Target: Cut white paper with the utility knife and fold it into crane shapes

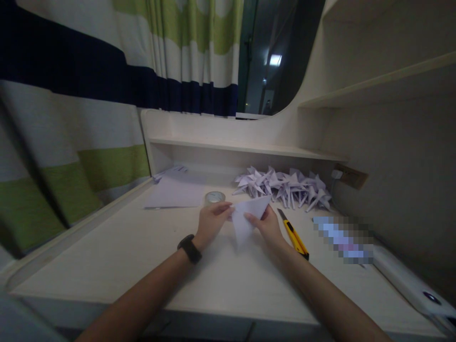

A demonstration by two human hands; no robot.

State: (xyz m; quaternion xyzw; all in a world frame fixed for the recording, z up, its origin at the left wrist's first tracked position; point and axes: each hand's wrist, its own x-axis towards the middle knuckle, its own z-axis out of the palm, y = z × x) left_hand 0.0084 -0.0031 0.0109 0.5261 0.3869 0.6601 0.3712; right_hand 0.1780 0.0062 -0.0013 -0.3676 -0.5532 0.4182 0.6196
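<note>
Folded paper [247, 219], white, pointed, held just above tabletop [142, 256] btwn both hands. Left hand [211, 222] pinches its left edge w/ fingertips; right hand [268, 227] pinches right side, thumb on top. Yellow utility knife [294, 235] lies just right of right hand. Tape roll [214, 197] behind left hand; pile of folded paper cranes [285, 186] further back.

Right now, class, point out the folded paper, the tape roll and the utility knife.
folded paper [245, 219]: head view, middle of the sheet.
tape roll [214, 197]: head view, top ring.
utility knife [294, 235]: head view, yellow handle.
</note>
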